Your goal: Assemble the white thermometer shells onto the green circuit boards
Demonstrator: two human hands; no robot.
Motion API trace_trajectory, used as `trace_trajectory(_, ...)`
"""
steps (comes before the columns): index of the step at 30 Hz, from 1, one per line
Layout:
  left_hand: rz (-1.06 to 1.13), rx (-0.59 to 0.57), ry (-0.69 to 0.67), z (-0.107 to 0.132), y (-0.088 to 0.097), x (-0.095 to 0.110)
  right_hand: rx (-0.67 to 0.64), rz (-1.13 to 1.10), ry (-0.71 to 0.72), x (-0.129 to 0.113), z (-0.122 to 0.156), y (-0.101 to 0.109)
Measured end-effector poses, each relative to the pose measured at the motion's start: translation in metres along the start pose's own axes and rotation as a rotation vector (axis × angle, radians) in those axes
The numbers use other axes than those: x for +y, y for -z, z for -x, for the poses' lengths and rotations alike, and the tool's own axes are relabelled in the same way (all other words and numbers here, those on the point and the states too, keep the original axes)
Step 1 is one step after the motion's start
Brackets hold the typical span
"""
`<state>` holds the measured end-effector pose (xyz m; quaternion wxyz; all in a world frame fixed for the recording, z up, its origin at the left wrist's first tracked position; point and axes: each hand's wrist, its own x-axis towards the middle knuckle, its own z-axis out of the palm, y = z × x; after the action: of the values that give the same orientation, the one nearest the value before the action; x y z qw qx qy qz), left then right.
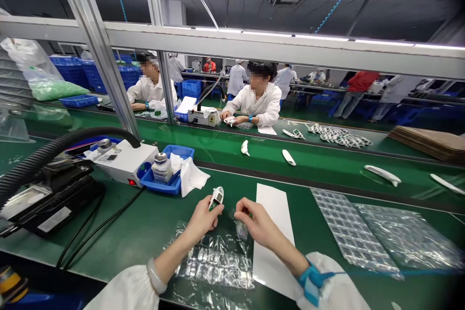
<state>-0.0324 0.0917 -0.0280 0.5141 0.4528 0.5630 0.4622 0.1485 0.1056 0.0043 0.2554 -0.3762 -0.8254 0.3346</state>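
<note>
My left hand (204,215) is closed around a white handheld device casing (218,195) with a small dark display window, its tip pointing up and away from me. To its right, the thumb and fingers of my right hand (254,218) are pinched together; what is between the fingertips is too small to make out. A crumpled bit of clear plastic (241,230) shows just under that hand, and I cannot tell whether the fingers hold it. Below both hands lies a clear plastic sheet of small pockets (216,266). A white paper sheet (271,264) lies partly under my right forearm.
At left stand a white box unit (125,160) with a black hose (65,147) and a blue tray (163,186) holding a bottle and wipes. More clear pocket sheets (354,230) lie right. White casings (288,157) rest on the green belt (327,164); co-workers sit beyond.
</note>
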Motion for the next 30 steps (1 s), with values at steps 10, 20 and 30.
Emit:
trace_trajectory(10,0.106,0.025,0.105,0.031,0.023,0.011,0.138,0.292,-0.309,0.077,-0.036,0.046)
trace_trajectory(20,0.212,0.155,0.237,0.067,0.050,0.008,0.582,0.472,-0.982,0.169,-0.126,0.147)
trace_trajectory(30,0.304,0.232,0.328,0.083,0.068,0.007,0.149,0.347,-0.379,0.095,-0.141,0.103)
